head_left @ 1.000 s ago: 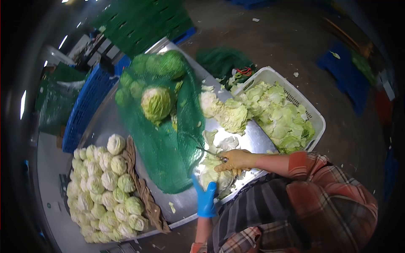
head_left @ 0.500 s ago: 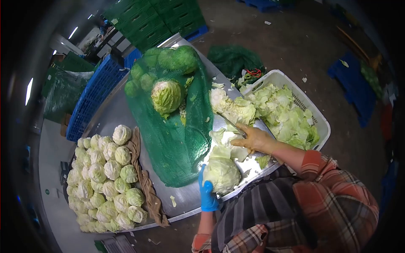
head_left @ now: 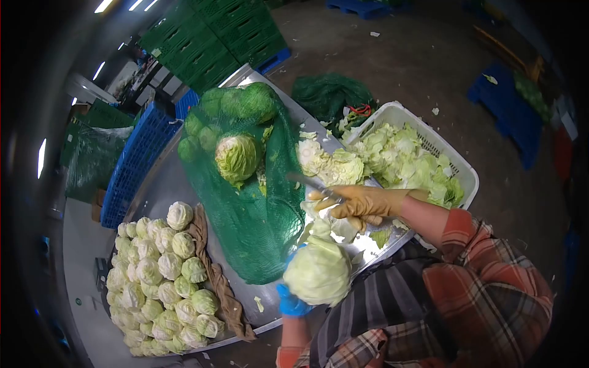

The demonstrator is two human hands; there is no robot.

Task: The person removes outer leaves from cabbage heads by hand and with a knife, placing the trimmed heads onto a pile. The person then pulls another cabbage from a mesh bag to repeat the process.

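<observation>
At the near edge of the metal table, my left hand [head_left: 293, 300], in a blue glove, grips a pale green cabbage [head_left: 318, 271] from its left side; part of the hand is hidden behind it. My right hand [head_left: 362, 203], in a tan glove, is closed around a knife [head_left: 314, 184], its blade pointing left over the table. Loose leaves [head_left: 331, 167] lie beyond the knife. To the left, an untrimmed cabbage [head_left: 237, 158] sits on a green mesh bag [head_left: 245, 233] that holds several more cabbages.
A white crate [head_left: 471, 184] of cut leaves stands at the table's right side. Many pale cabbages [head_left: 161, 270] are piled at the left beside a twisted brown cloth [head_left: 221, 294]. Green crates [head_left: 211, 43] and a blue pallet [head_left: 138, 159] stand behind.
The cabbage has turned and tilted in my left hand, and a leaf now sticks up at its top. My right hand and the knife have shifted left and closer. The camera view has shifted slightly.
</observation>
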